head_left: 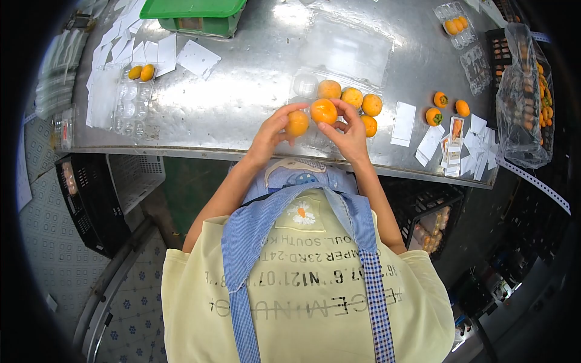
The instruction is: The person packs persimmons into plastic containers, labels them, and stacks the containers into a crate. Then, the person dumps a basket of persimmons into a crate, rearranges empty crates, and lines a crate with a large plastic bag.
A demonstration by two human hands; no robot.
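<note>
My left hand (pixel 269 134) has its fingers closed round an orange persimmon (pixel 297 123) just above the near side of the metal table. In my right hand (pixel 347 131) is another persimmon (pixel 324 112), gripped between thumb and fingers, glossy side up. Both hands are over a clear plastic clamshell tray (pixel 305 85), its lid (pixel 345 48) folded open away from me. Several persimmons (pixel 351 97) sit in the tray's cups, mostly toward its right. My hands and the held fruit hide part of the tray's near row.
Loose persimmons (pixel 434 116) lie at the right, near white cards (pixel 403 124) and printed labels (pixel 455 138). A green bin (pixel 193 15) stands at the far left. Clear trays (pixel 134 100) hold fruit at left. A black crate (pixel 501 72) with plastic wrap borders the right edge.
</note>
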